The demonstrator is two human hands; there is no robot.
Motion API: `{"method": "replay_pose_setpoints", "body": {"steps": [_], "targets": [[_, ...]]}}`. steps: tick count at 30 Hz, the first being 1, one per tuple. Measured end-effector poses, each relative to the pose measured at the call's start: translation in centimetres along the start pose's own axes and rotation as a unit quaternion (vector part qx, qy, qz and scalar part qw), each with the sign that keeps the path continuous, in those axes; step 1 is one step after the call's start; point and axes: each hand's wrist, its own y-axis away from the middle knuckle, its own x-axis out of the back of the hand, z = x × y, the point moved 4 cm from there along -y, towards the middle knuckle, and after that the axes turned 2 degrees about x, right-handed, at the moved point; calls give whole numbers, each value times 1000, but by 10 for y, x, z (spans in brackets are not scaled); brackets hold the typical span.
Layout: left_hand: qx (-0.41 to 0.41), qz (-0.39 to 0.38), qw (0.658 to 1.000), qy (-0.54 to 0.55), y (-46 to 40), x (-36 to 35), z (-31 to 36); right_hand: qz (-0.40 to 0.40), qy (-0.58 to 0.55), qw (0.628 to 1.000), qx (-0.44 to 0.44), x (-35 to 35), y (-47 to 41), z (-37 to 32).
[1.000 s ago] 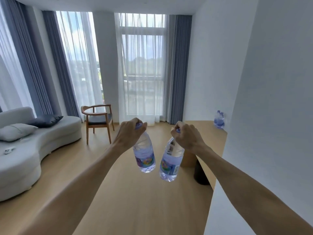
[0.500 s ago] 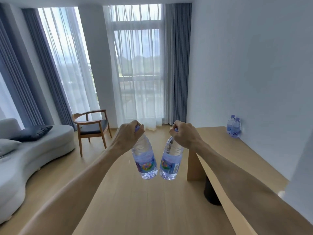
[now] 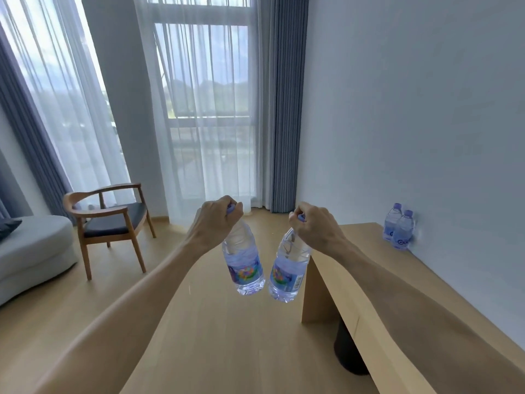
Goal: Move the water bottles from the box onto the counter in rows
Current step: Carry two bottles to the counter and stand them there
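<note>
- Water bottles: left bottle (image 3: 245,265) gripped at cap by left hand (image 3: 217,223); right bottle (image 3: 289,268) gripped at cap by right hand (image 3: 315,227); both hang over floor
- Counter (image 3: 426,285) right of hands
- Two standing bottles (image 3: 397,230) beyond right hand, against wall

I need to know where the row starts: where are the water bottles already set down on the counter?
In the head view, two clear purple-capped water bottles stand at the right, on the light wooden counter's far end, against the white wall.
</note>
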Motion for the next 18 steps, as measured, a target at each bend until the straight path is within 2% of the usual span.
{"method": "replay_pose_setpoints", "body": {"steps": [9, 18], "targets": [[-49, -74, 994, 62, -167, -109, -34, 44, 36, 992, -110, -7, -114, 96], [-107, -144, 978, 109, -271, -244, -5, 108, 60, 972, -200, 16, -160, 218]]}}
